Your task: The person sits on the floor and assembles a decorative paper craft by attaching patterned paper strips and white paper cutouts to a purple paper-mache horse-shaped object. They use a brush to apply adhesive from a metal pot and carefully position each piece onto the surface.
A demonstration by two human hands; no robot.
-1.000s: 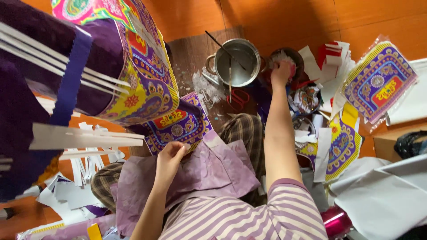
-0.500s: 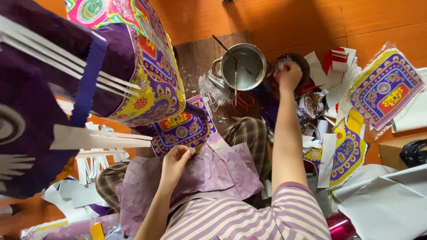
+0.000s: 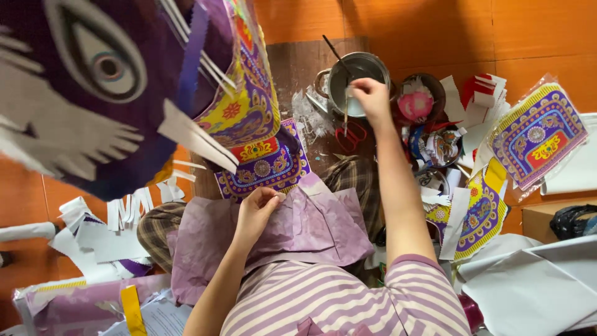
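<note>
Seated on orange floor [image 3: 547, 37], view down over striped purple-and-white shirt [image 3: 348, 298]. Lap covered by crumpled sheet of lilac tissue paper [image 3: 311, 227], spread across both knees; plaid trousers [image 3: 158, 224] show at either side.

Left hand [image 3: 258, 208]: fingers curled narrow, pinching the far edge of the tissue sheet near its middle. Holding the paper.

Right arm stretched straight out away from the body. Right hand [image 3: 372, 96] closed around a thin stick or brush handle [image 3: 346, 115] that hangs down from the fist, just at the near rim of a metal pot [image 3: 360, 65]. A second thin stick [image 3: 333, 48] leans out of the pot toward the far side. Pot stands on a dark brown board [image 3: 298, 62] laid on the floor.

Just near of the pot: red-handled scissors [image 3: 351, 137], partly under the forearm.

Right of the pot: a dark round bowl [image 3: 420, 99] with pink and white scraps, then a heap of white and red paper cuttings [image 3: 479, 102]. Printed purple-yellow decorative sheet [image 3: 538, 134] in clear wrap at far right. A like sheet [image 3: 264, 165] lies beyond the tissue, by the left hand.

Left foreground, close to camera: large purple paper figure [image 3: 93, 87] with painted eye and white fringe, blurred.

White paper scraps [image 3: 93, 236] on floor at left.
</note>
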